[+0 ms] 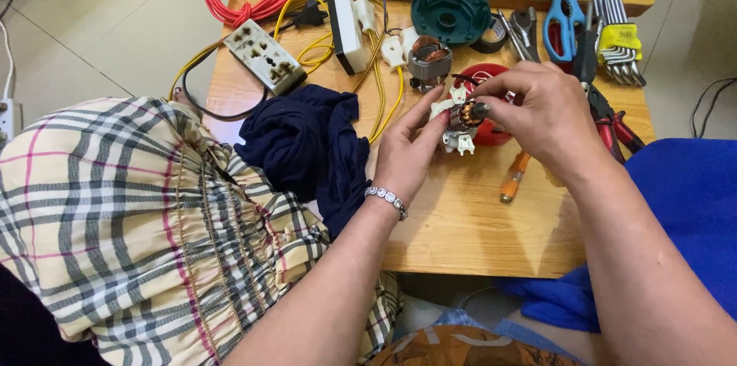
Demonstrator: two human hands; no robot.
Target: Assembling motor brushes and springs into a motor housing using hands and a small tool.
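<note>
While held over the wooden table (476, 228), notes as follows:

Motor part: small rotor with copper windings in a white plastic bracket (461, 124), pinched between both hands, lifted just off the tabletop.
Left hand (411, 147): fingers stretched up along the near side of the bracket, propping it from the left; loosely opened, not wrapped round. Silver bracelet (386, 200) at the wrist.
Right hand (541, 109): thumb and forefinger closed tight on the dark shaft end of the rotor; other fingers curled above.
Beyond the fingertips: metal stator block (428, 59), red round cap (491, 105) partly under the right hand, teal round housing (450, 11).
Right of the right hand: blue-handled scissors (564, 16), hex key set (618, 39), red-handled pliers (614, 124).
Below the fingers: orange-handled screwdriver (513, 178).
Left of the left hand: dark blue cloth (307, 143), yellow wires (380, 86), white socket strip (265, 55).
Risk, judged: narrow two-finger pinch on the shaft could slip, dropping the rotor onto the cap or off the table edge. Twisting against the bracket might snap a plastic tab or nick the fine windings.
</note>
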